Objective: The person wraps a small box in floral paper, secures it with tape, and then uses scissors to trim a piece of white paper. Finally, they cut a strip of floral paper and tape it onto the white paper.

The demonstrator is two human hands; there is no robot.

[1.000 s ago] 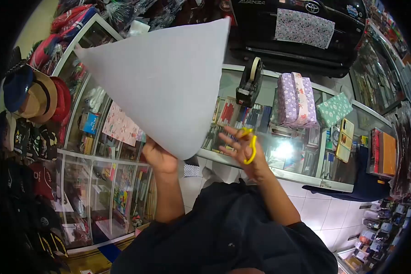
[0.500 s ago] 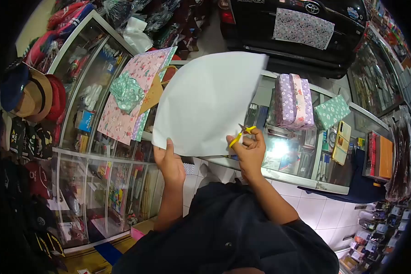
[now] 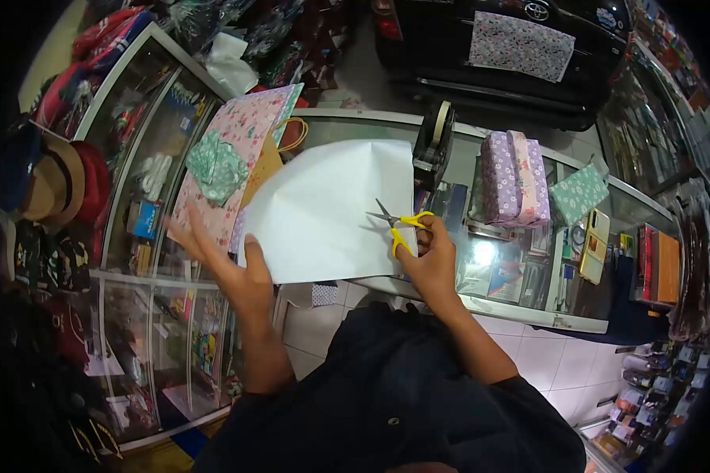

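- Apparently, the work in hand is positioning the white sheet (image 3: 323,229) under the yellow scissors (image 3: 398,223); it spreads over the tabletop (image 3: 497,308), though I cannot tell whether it lies fully flat.
- Right hand (image 3: 434,266): fingers through the scissors' loops, blades parted above the sheet.
- Left hand (image 3: 248,285): spread wide at the sheet's near left corner, gripping nothing that shows; contact is unclear.
- Any cut from this pose, I judge, calls for a steadying left hand and blades lined up with an edge.
- Count, all around the white sheet: one tape dispenser (image 3: 428,162) just beyond its right side; one purple flowered box (image 3: 498,180), one green parcel (image 3: 580,193) and one phone (image 3: 595,246) farther right of it; one crumpled green bundle (image 3: 217,169) to its left.
- Besides these: one white sheet, one pair of scissors, two hands.
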